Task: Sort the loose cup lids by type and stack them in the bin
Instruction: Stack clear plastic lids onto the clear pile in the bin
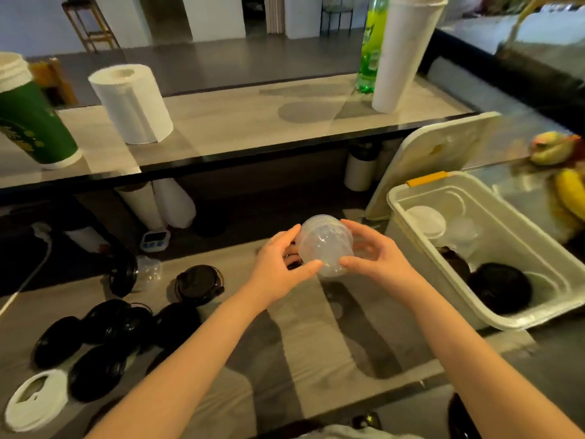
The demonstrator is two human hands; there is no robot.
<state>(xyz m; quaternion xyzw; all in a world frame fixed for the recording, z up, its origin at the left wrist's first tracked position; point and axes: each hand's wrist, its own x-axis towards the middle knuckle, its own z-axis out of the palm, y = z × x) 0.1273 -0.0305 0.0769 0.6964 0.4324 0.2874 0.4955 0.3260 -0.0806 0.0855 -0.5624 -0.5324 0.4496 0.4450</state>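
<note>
Clear domed lids [326, 248], nested in a stack, are hanging above the counter, both the left hand [281, 267] and right hand [376, 258] pinching them, the bin [519, 324] lying open nearer the right.

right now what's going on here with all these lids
A person is sorting cup lids. The left hand and right hand together grip a stack of clear dome lids above the counter, beside the open bin. The bin already holds some black lids and pale lids. More loose black lids and one white lid lie on the counter to the left.
</note>
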